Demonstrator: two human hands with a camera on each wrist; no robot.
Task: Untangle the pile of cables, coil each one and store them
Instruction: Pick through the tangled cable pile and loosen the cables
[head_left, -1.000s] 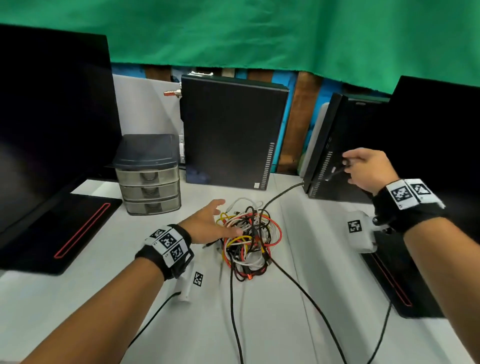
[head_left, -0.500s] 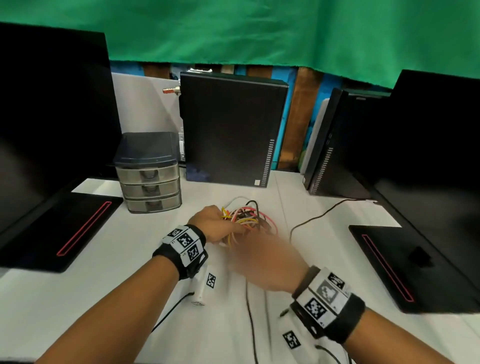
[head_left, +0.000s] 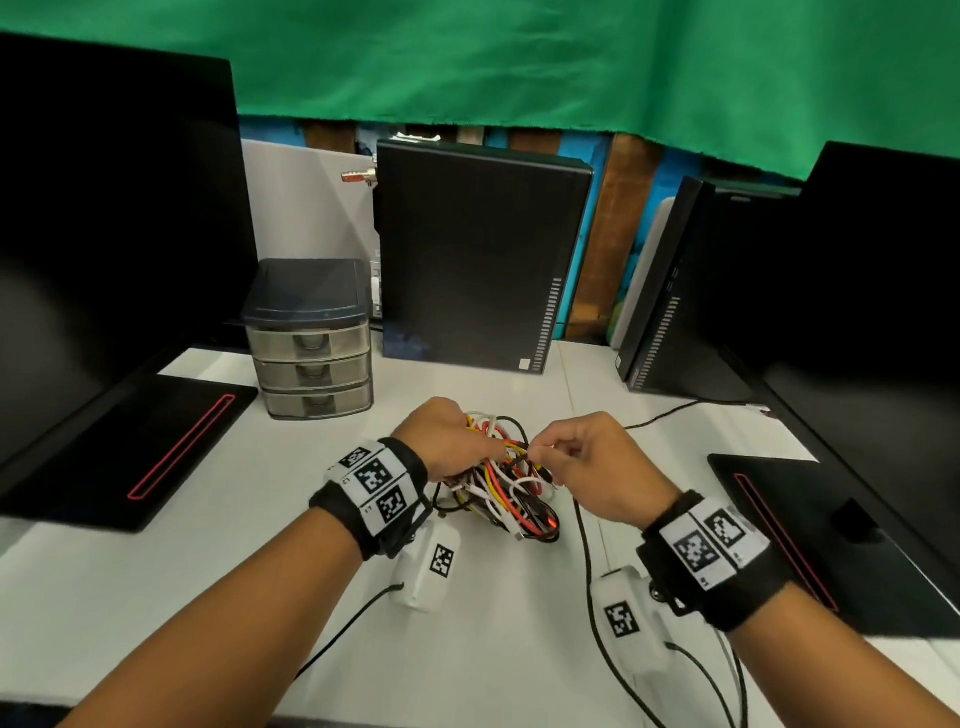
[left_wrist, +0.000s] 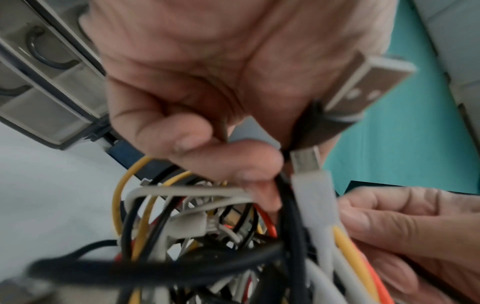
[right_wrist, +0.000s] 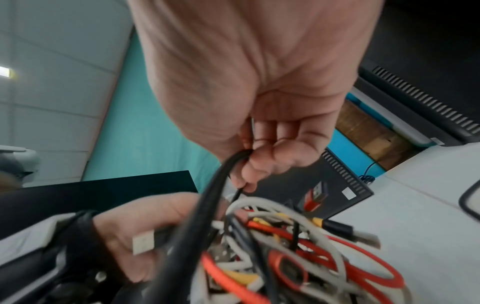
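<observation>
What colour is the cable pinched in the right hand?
Black. The right hand pinches a black cable; the right wrist view shows it best.

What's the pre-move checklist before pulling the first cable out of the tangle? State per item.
1. Left hand steadies the cable pile: ok, its fingers are curled into the tangle.
2. Right hand has one strand singled out: ok, it pinches a black cable in the right wrist view.
3. That cable's path through the pile is free: cannot tell, it disappears under white and red loops.
4. Loose plugs clear of snagging: not ok, a USB plug sits against the left palm inside the tangle.
5. Drawer unit open for storing: not ok, all three drawers are closed.
6. Table space for coiling: ok, bare surface near the left forearm.
</observation>
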